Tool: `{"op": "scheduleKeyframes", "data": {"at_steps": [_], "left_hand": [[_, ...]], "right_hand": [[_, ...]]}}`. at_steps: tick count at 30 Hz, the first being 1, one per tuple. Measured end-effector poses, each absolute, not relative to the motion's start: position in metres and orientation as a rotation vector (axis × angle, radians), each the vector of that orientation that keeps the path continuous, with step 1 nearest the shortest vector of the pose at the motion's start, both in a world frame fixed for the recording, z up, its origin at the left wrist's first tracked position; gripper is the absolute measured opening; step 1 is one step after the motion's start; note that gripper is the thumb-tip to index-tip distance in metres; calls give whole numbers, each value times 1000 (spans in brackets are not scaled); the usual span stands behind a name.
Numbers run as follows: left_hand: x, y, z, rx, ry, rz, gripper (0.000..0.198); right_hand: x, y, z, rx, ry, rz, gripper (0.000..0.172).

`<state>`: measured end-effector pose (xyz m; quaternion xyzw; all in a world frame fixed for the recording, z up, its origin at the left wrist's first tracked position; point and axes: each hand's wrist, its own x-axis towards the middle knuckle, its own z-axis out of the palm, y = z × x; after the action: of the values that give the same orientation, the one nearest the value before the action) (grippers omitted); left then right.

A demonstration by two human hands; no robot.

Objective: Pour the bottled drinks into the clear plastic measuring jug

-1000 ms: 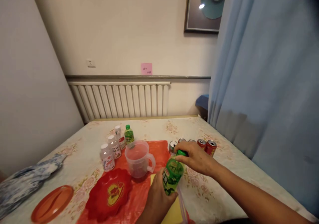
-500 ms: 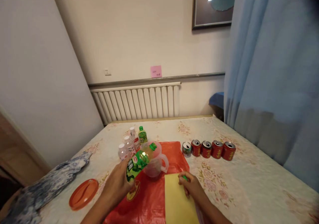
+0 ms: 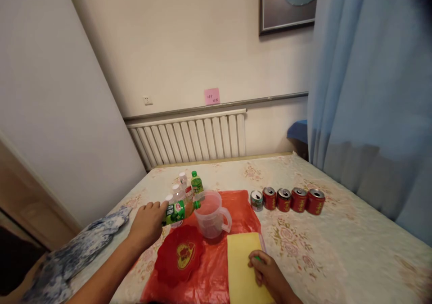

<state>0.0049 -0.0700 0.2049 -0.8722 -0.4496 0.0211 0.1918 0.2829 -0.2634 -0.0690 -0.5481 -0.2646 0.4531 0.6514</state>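
Note:
My left hand (image 3: 146, 223) is wrapped around a green-labelled drink bottle (image 3: 175, 211) with yellowish liquid in it. The bottle lies almost level, its green neck end at the left rim of a clear plastic pitcher (image 3: 209, 220). I cannot make out any stream of liquid. My right hand (image 3: 266, 270) is closed over a yellow cloth (image 3: 239, 254), with a bit of a small green bottle cap (image 3: 258, 258) showing between its fingers. Left of the pitcher, a red scalloped plate (image 3: 168, 254) lies on a red plastic sheet (image 3: 216, 268).
Behind the bottle stand several white-capped bottles (image 3: 182, 179) and another green-capped bottle (image 3: 196, 183). Several red cans (image 3: 299, 200) and a pale can (image 3: 257, 201) form a row at right. A blue-white patterned cloth (image 3: 91, 245) covers the left edge; a blue curtain (image 3: 364, 115) hangs at right.
The bottle has tipped from slanting upward to nearly level, and my left hand has turned over and shifted left. The orange-red lid at left is out of sight. My right hand stays closed.

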Motion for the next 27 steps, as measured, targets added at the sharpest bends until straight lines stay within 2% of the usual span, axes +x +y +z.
{"op": "scheduleKeyframes", "data": {"at_steps": [5, 12, 20, 27], "left_hand": [[12, -66, 216, -2401, -1181, 45, 46], [25, -65, 232, -2383, -1041, 55, 46], [41, -71, 248, -2352, -899, 56, 36], [51, -76, 256, -2258, -803, 104, 31]], "right_hand": [[282, -264, -74, -1205, -580, 1036, 39], [282, -264, -74, -1156, -550, 1041, 40], [281, -266, -70, -1118, -472, 1044, 47], [283, -267, -74, -991, -404, 1100, 39]]}}
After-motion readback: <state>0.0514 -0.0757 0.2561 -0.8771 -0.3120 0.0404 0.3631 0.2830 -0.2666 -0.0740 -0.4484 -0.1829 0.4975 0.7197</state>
